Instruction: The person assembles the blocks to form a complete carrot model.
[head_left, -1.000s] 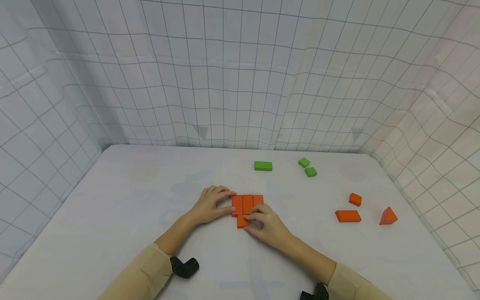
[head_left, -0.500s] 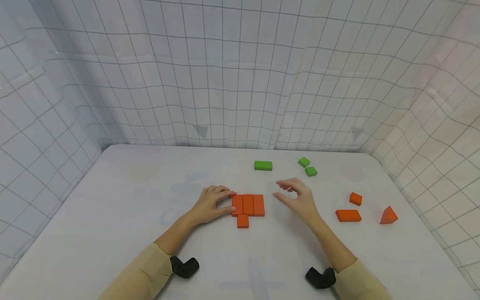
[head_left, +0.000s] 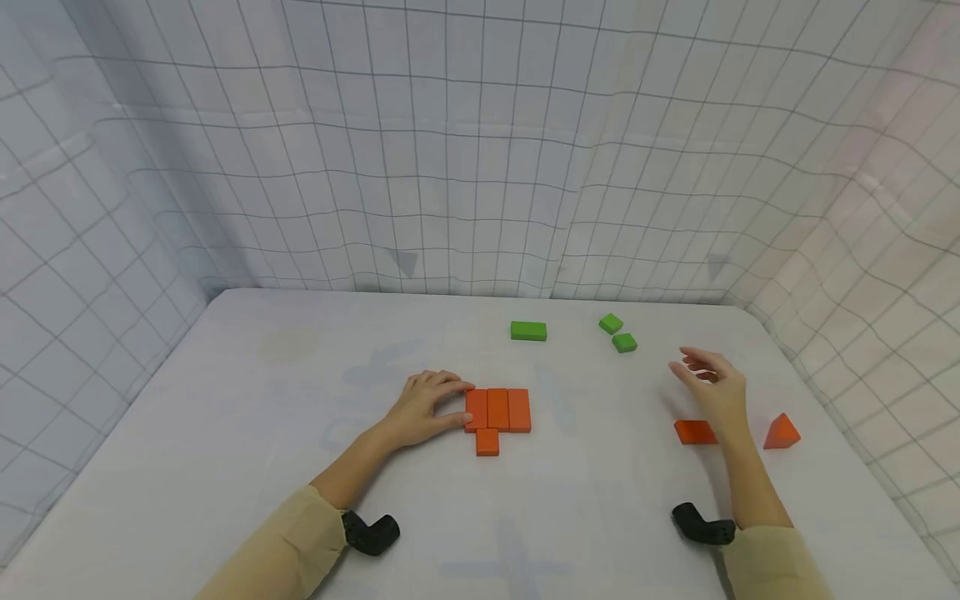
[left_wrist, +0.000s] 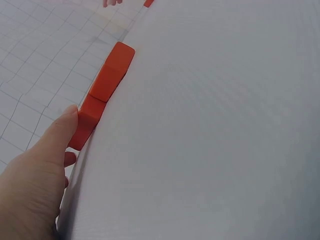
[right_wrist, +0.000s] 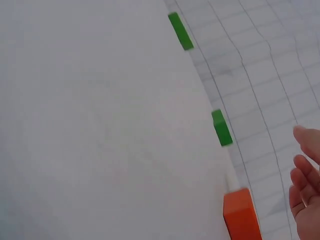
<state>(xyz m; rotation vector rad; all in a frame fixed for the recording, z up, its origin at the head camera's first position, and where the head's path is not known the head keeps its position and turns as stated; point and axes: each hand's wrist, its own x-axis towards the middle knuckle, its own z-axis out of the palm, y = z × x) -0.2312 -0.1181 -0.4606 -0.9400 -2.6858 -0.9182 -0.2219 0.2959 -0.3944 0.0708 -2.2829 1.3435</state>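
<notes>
Right hand (right_wrist: 310, 192) cropped (wrist view, right edge).

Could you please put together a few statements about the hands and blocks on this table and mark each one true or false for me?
1. The left hand touches the leftmost block of the row of three orange blocks. True.
2. The right hand has an object in its grip. False: no object shows in its grip.
3. The small square-topped orange block lies on the person's side of that row. True.
4. The long green block touches the two small green blocks. False: it lies apart from them, to their left.
5. The triangular orange block lies left of the row. False: it lies to the right of it.
</notes>
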